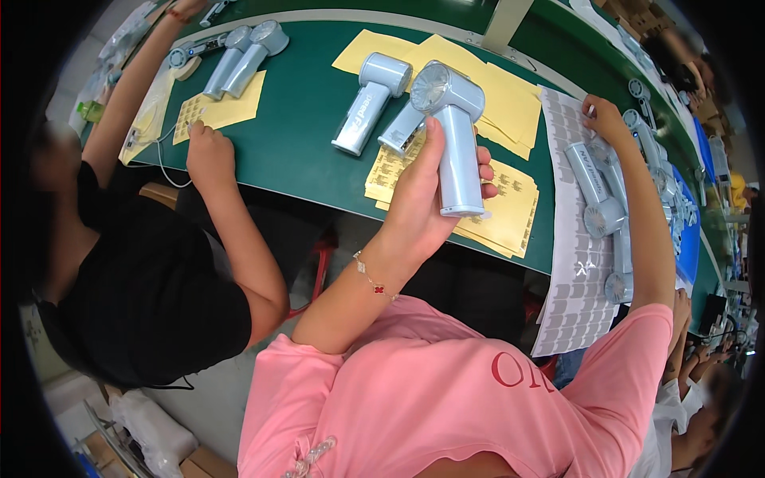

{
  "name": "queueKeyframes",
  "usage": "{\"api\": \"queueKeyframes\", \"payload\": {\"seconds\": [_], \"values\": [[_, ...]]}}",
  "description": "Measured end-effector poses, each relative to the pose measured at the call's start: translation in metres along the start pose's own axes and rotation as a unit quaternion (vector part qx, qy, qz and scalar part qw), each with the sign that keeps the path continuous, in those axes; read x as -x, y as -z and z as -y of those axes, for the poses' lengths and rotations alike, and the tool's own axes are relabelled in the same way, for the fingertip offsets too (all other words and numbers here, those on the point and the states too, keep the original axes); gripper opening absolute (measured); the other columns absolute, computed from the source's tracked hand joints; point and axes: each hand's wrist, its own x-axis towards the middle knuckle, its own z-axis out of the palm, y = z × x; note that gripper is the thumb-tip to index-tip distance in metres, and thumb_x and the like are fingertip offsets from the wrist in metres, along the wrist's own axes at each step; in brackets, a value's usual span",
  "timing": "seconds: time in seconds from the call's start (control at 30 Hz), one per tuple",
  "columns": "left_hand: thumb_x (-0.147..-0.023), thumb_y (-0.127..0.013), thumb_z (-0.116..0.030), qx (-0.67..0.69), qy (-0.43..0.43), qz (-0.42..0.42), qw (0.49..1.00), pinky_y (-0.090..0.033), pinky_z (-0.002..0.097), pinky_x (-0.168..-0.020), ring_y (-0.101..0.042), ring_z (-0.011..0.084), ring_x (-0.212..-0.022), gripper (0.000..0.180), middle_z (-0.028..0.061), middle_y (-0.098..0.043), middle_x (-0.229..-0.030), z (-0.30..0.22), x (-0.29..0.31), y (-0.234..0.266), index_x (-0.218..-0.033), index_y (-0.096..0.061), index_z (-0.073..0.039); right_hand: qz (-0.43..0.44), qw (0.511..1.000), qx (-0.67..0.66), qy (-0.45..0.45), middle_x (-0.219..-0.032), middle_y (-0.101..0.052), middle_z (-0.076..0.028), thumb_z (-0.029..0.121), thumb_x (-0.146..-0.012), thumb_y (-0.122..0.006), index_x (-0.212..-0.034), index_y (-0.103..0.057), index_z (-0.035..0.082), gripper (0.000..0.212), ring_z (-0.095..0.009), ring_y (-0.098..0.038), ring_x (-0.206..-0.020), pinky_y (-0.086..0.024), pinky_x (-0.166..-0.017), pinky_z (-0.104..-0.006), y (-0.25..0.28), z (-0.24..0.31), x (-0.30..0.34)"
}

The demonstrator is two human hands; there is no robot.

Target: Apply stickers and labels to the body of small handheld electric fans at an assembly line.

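Note:
A light blue handheld fan [460,163] stands upright in my left hand [424,190], its clear round front turned to the left and its handle wrapped by my fingers. Farther right, my right hand [607,121] is at the top of a sheet of grey labels [562,263], thumb and fingers pinched together; what they hold, if anything, is too small to make out. Behind the held fan lies a second fan [401,130], partly hidden. Beside it, another light blue fan [371,107] rests on the table. Under my right forearm, several fans [599,199] lie on the label sheet.
Yellow label sheets [504,209] overlap on the green table [311,103]. At left, a co-worker in black has a hand [211,157] near a yellow sheet, with more fans [253,57] beyond. A blue tray [687,239] with small parts stands at right.

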Motion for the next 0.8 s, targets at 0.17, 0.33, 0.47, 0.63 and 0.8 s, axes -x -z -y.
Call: {"api": "queueKeyframes", "payload": {"seconds": [0.17,0.33,0.47,0.63,0.8], "values": [[-0.091,-0.037,-0.052,-0.037,-0.01,-0.036,0.999,-0.052,0.0334,-0.069,-0.057,0.0163,-0.074,0.051,0.0091,-0.054,-0.085,-0.001,0.004,-0.009,-0.102,-0.047,-0.003,0.004,1.0,0.014,0.012,-0.08,-0.06,-0.013,0.001,-0.061,-0.071,-0.077,-0.056,0.003,0.022,-0.026,-0.059,-0.076,-0.047,-0.068,-0.0343,-0.002,-0.01,-0.001],[-0.091,-0.034,-0.054,-0.138,-0.038,-0.043,0.989,-0.052,0.0301,-0.063,-0.057,0.0142,-0.067,0.056,0.0081,-0.054,-0.078,-0.006,0.007,-0.001,-0.097,-0.049,-0.001,-0.042,0.998,0.041,-0.01,-0.085,-0.062,-0.016,0.003,-0.061,-0.072,-0.083,-0.064,0.0,0.024,-0.03,-0.06,-0.08,-0.048,-0.072,-0.0351,-0.008,-0.006,0.003],[-0.093,-0.031,-0.05,-0.183,-0.069,-0.015,0.981,-0.052,0.0304,-0.066,-0.057,0.0139,-0.076,0.051,0.0084,-0.053,-0.089,-0.005,0.006,0.001,-0.102,-0.047,-0.002,-0.041,0.999,0.02,-0.014,-0.08,-0.061,-0.015,0.002,-0.06,-0.072,-0.08,-0.062,0.0,0.022,-0.028,-0.06,-0.075,-0.048,-0.068,-0.0345,-0.007,-0.006,0.004],[-0.095,-0.034,-0.044,-0.172,-0.086,-0.044,0.98,-0.048,0.038,-0.082,-0.057,0.0188,-0.085,0.048,0.0097,-0.056,-0.09,-0.005,0.007,-0.005,-0.105,-0.05,-0.001,0.011,0.999,0.019,-0.04,-0.073,-0.061,-0.012,0.0,-0.058,-0.071,-0.07,-0.056,0.001,0.019,-0.025,-0.059,-0.07,-0.047,-0.064,-0.0331,0.004,0.005,-0.002],[-0.092,-0.047,-0.032,-0.115,-0.045,-0.045,0.991,-0.046,0.0403,-0.089,-0.057,0.0216,-0.091,0.036,0.0129,-0.056,-0.102,-0.004,0.009,-0.006,-0.11,-0.05,0.0,-0.003,1.0,-0.021,-0.021,-0.069,-0.059,-0.012,-0.001,-0.058,-0.069,-0.07,-0.055,0.002,0.019,-0.025,-0.059,-0.069,-0.047,-0.063,-0.0323,0.001,0.0,0.006]]}}
